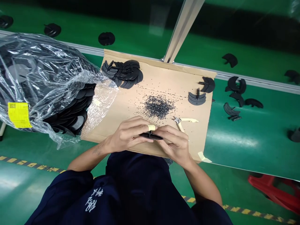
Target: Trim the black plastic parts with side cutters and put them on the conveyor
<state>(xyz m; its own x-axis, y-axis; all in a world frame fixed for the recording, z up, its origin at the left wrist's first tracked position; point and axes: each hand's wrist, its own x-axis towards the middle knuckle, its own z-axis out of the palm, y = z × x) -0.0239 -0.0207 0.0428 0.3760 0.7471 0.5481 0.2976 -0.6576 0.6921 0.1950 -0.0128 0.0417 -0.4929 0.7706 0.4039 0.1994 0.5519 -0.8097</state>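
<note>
Both hands hold one black plastic part (151,136) between them, edge-on, over the near side of a cardboard sheet (182,84). My left hand (133,132) pinches its left end; yellow tape wraps one finger. My right hand (174,142) is closed on the right end, and its fingertips partly hide the part. Just beyond the hands lies a pile of small black plastic bits (159,106). Side cutters (181,121) with pale handles rest right beside my right hand, partly covered by it.
A clear plastic bag (47,62) full of black discs stands at left. Stacked curved black parts (126,73) lie at the cardboard's back left, and a few more (197,98) at its right. Several loose parts (236,84) are on the green table. A metal post (182,31) rises behind.
</note>
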